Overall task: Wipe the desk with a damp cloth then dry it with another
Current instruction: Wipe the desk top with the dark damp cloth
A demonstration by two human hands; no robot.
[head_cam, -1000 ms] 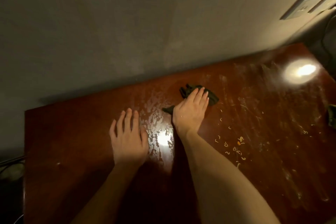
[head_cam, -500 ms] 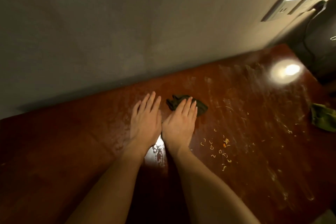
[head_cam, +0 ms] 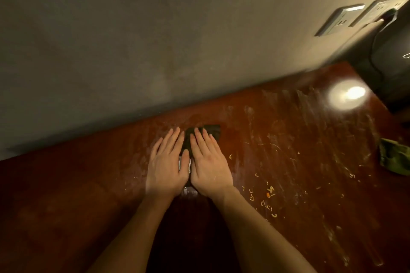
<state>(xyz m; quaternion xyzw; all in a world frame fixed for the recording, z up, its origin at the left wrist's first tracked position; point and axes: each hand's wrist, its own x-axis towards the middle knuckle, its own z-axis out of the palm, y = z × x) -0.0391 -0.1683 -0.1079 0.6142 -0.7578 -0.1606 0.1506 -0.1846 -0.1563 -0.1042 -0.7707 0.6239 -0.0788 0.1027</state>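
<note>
A dark green cloth [head_cam: 210, 131] lies on the reddish-brown desk [head_cam: 77, 184] near the wall. My right hand [head_cam: 209, 168] presses flat on it with fingers stretched out. My left hand [head_cam: 167, 166] lies flat right beside it, its fingertips at the cloth's left edge. Most of the cloth is hidden under the hands. A second, lighter green cloth [head_cam: 393, 156] sits crumpled at the desk's right edge. Wet smears and streaks cover the desk top.
Small yellow and orange crumbs [head_cam: 264, 195] are scattered right of my right hand. A grey wall runs along the back with two wall sockets [head_cam: 339, 20] at upper right. A dark object [head_cam: 392, 55] with a cable stands at the desk's far right corner.
My left hand has slid right and forward until it lies against my right hand. Both hands have moved toward the wall with the dark cloth.
</note>
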